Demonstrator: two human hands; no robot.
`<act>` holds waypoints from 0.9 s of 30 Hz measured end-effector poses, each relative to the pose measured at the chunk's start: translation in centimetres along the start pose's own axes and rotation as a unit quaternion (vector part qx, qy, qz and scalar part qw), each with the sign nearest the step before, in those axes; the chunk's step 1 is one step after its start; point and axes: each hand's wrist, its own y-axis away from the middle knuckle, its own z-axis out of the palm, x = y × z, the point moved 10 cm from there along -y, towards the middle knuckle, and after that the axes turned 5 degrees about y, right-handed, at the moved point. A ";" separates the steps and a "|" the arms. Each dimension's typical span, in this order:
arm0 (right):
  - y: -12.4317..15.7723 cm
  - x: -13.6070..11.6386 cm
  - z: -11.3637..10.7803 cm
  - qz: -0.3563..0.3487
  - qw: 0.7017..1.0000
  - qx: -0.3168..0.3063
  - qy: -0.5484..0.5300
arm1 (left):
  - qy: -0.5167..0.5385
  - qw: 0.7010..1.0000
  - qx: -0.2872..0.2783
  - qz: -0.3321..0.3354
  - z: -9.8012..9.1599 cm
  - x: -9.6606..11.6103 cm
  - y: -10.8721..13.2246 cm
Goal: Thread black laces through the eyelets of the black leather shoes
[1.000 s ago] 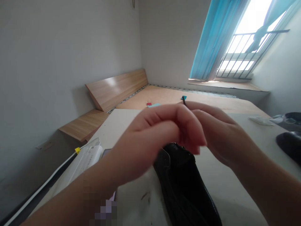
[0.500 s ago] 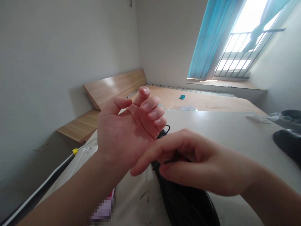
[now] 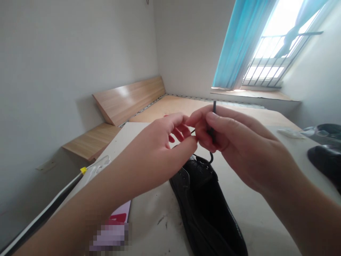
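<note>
A black leather shoe (image 3: pixel 207 206) lies on the pale table (image 3: pixel 266 213), toe toward me. Above its laced end my two hands meet. My right hand (image 3: pixel 239 149) is closed on the black shoelace (image 3: pixel 214 106); the lace's tip sticks up past my fingers and a loop of it hangs down to the shoe. My left hand (image 3: pixel 162 149) has its fingers curled and pinched at the same lace, fingertips touching those of the right hand.
A second black shoe (image 3: pixel 325 160) sits at the table's right edge, with a dark bag behind it. A white cable with a yellow tag (image 3: pixel 83 170) and a pink-red card (image 3: pixel 119 217) lie at the left. A wooden bed frame (image 3: pixel 128 99) and a barred window stand beyond.
My left hand, held open palm up half a second ago, has closed and come onto the lace. My right hand has lifted the lace up from the shoe.
</note>
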 end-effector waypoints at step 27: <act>-2.0 3.2 -2.2 0.046 0.976 -0.063 0.205 | -0.048 0.992 -0.043 -0.108 0.3 -3.8 -0.6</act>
